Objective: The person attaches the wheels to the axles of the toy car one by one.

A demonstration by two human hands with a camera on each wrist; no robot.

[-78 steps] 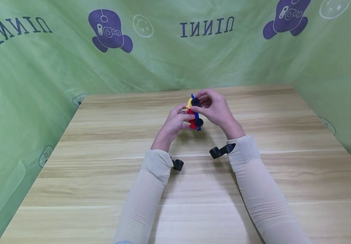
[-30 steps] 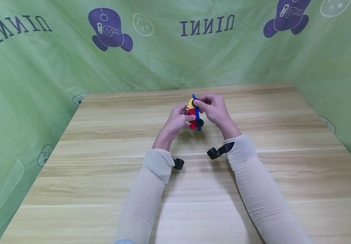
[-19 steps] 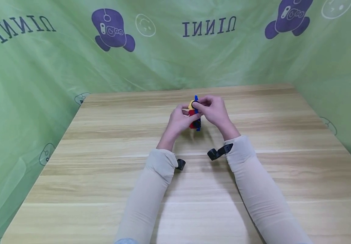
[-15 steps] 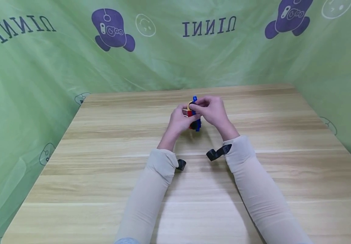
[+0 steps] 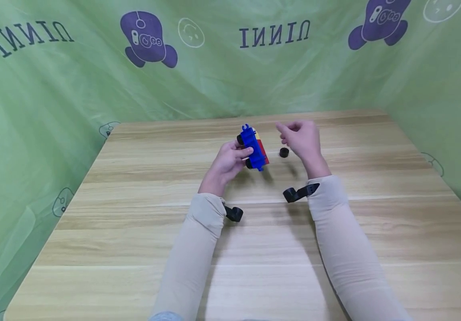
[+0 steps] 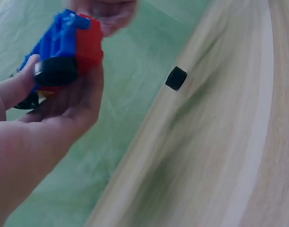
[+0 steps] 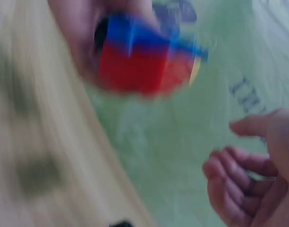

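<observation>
My left hand (image 5: 226,162) grips a small toy car (image 5: 255,151) in the air, thumb across its blue underside, which faces the head camera. Red and yellow body parts show along its right edge. Two black wheels sit on the side toward my palm; on the opposite side I see none. A loose black wheel (image 5: 284,152) is apart from the car, just below my right fingertips; whether it touches the table I cannot tell. My right hand (image 5: 304,138) is off the car, fingers loosely bent around nothing. In the right wrist view the car's red body (image 7: 135,71) is blurred.
The wooden table (image 5: 134,249) spreads under both arms, its far edge beyond the hands. A green printed curtain (image 5: 214,80) hangs behind and at both sides. Black wrist cameras (image 5: 300,193) stick out from both cuffs.
My right hand has let go of the car and moved right. One black wheel has come off beside it. My left hand has turned the car so its blue underside shows.
</observation>
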